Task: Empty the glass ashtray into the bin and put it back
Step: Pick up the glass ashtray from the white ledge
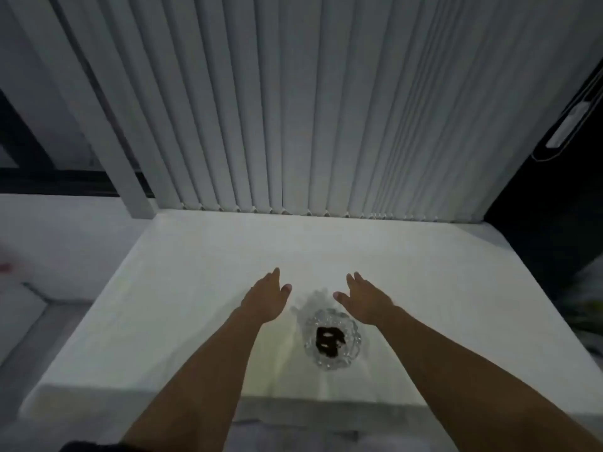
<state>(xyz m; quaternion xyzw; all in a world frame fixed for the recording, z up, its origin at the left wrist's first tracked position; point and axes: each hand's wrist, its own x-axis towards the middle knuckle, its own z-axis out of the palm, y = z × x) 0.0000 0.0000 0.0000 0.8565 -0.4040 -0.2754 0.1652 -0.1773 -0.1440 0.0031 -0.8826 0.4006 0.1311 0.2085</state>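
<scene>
- Head view: glass ashtray (pixel 332 339) sits on the white ledge (pixel 182 288) near its front edge, dark bits inside.
- Left hand (pixel 266 296) hovers just beyond-left, fingers spread, empty.
- Right hand (pixel 367 298) likewise beyond-right, spread, empty.
- Vertical blinds (pixel 293 109) hang behind.

The setting is an indoor room, home or office: pale grey vertical slat blinds (pixel 293 102) hang behind a plain white counter (pixel 195 256).
</scene>
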